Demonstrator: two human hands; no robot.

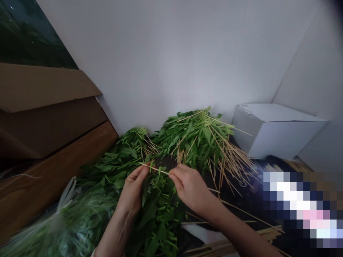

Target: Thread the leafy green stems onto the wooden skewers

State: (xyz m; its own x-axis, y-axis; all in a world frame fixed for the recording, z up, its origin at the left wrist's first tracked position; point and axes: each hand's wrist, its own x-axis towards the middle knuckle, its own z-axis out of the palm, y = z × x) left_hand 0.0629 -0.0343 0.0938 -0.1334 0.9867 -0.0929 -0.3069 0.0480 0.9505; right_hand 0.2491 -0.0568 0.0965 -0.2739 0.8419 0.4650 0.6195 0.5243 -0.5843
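Observation:
My right hand [190, 187] pinches the end of a thin bamboo skewer [163, 172], which points left and slightly up. Pieces of leafy green stem [160, 170] sit on the skewer between my hands. My left hand [134, 187] is closed, thumb against fingers, on a leafy green stem at the skewer's far part; its fingers partly hide the hold. Below both hands lies a heap of loose leafy greens [158, 221]. Behind them is a pile of skewered greens [193, 134], with many bare skewer ends [233, 157] sticking out to the right.
At the lower left is a clear plastic bag [64, 221] of greens. A cardboard box [48, 125] stands at the left, a white box [281, 132] at the right. Loose skewers [257, 235] lie at the lower right. A white wall [171, 60] rises behind.

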